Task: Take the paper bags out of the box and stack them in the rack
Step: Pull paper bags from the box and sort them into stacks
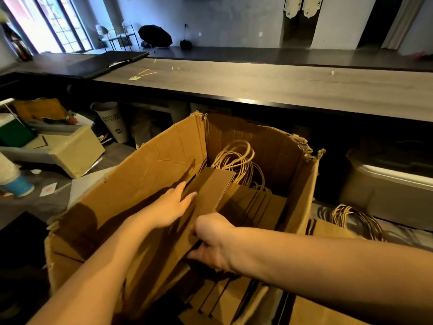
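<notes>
Right grip pinches bags; fingers curled.

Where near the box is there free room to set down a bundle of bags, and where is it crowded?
Free: the long counter behind the box, right of the scattered sticks. Crowded: left of the box, with paper cups and a beige carton; right of it, loose bags cover the surface.

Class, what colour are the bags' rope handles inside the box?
Pale tan handles, seen in the head view.
</notes>
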The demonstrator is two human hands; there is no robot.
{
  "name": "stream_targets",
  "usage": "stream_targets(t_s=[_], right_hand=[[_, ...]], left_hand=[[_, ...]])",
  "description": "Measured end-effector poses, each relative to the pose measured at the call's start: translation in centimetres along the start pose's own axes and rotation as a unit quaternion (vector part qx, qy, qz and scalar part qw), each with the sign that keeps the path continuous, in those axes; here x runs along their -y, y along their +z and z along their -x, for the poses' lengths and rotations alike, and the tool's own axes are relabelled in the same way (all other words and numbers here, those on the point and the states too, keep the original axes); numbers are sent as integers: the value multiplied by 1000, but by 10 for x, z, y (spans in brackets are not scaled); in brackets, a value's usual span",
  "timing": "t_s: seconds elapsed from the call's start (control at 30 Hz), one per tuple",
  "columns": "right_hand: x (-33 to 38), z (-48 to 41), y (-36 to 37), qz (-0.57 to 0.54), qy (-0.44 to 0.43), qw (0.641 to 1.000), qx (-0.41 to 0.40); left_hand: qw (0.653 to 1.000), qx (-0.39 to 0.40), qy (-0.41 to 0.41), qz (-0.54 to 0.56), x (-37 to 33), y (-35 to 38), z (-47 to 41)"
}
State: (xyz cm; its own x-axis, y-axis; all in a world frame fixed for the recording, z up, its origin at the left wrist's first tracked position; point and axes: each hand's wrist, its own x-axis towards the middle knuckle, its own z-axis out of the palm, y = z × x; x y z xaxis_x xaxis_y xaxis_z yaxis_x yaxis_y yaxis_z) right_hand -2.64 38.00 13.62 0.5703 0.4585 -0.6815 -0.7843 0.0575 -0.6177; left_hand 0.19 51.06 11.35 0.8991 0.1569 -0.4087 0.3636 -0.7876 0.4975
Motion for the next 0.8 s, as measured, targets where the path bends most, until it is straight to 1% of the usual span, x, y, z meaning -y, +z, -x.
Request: stream_targets(t_s=[0.07, 0.13, 0.2, 0.27, 0.37, 0.43, 0.53, 0.63, 0.7, 0.8], right_hand=[[6, 13, -4, -59, -13, 997, 47], [15, 32, -10, -67, -50, 995, 62], [24, 49, -18, -78, -81, 991, 74], [34, 65, -30, -86, -112, 988, 68], [50, 86, -53, -103, -183, 976, 59], [57, 97, -72, -102, -233, 967, 30], [60, 101, -104, -76, -308, 947, -47], [59, 109, -137, -42, -385, 915, -116], [55, 114, -166, -29, -434, 886, -164], [45, 117, -208, 6, -463, 854, -238]], left_hand=[[999, -6, -28, -41, 2, -5, 3], [995, -65, -30, -63, -4, -19, 12], [991, -127, -19, -35, -18, -34, 24], [986, -166, -2, -10, -36, -47, 37], [976, -216, 22, -20, -62, -59, 53], [969, -243, 41, -13, -80, -63, 65], [960, -271, 72, -7, -110, -64, 83], [951, -284, 123, 4, -143, -55, 101], [949, -260, 178, 18, -166, -40, 113], [949, -197, 244, 37, -193, -11, 130]])
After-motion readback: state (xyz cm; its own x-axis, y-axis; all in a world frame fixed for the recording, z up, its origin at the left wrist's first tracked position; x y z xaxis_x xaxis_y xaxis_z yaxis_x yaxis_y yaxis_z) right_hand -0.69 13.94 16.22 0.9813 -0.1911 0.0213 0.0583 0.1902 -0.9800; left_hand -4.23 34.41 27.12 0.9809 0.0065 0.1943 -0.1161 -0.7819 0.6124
